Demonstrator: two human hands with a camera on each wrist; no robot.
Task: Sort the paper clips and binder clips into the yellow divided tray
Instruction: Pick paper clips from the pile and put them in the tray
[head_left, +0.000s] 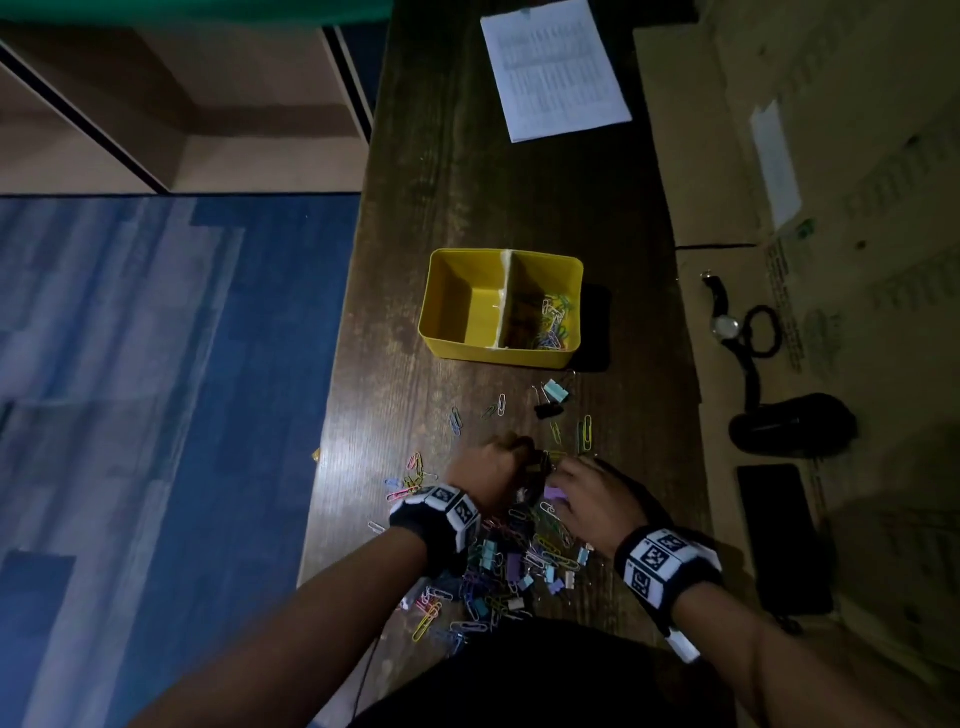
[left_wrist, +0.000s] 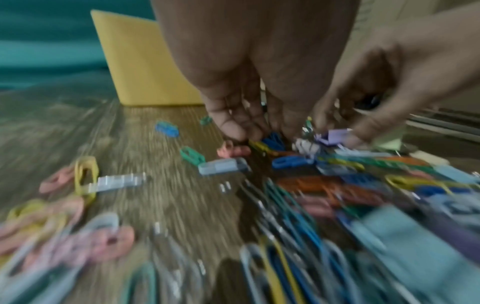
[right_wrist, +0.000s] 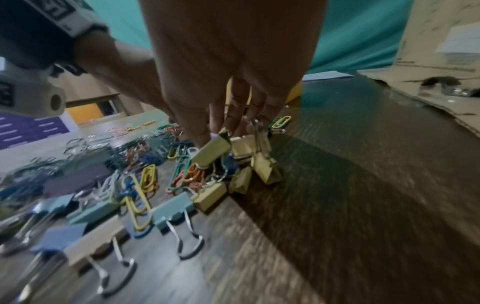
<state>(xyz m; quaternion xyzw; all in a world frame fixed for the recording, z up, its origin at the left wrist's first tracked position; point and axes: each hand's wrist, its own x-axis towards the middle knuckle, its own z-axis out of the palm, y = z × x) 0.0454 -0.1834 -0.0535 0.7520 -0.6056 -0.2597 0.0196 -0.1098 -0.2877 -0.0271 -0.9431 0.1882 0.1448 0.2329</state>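
The yellow divided tray (head_left: 467, 351) (left_wrist: 145, 61) stands on the dark wooden table; its left half is bare and its right half holds coloured paper clips (head_left: 553, 325). Nearer to me lies a mixed pile of paper clips and binder clips (head_left: 511, 566) (left_wrist: 324, 185) (right_wrist: 135, 185). My left hand (head_left: 514, 457) (left_wrist: 249, 133) reaches down into the pile's far edge, fingertips bunched and pinching at paper clips; blur hides which ones. Beside it, my right hand (head_left: 566, 478) (right_wrist: 223, 131) pinches cream binder clips (right_wrist: 213, 150), one tilted up off the table. A lilac binder clip (head_left: 553, 491) (left_wrist: 335, 135) lies under it.
Two binder clips (head_left: 553, 397) and scattered paper clips lie between pile and tray. A printed sheet (head_left: 553, 67) lies at the far end. On the cardboard (head_left: 831, 156) to the right are a wristwatch (head_left: 724, 322), a black pouch (head_left: 795, 423) and a phone (head_left: 784, 535). The table's left edge drops to blue floor (head_left: 156, 364).
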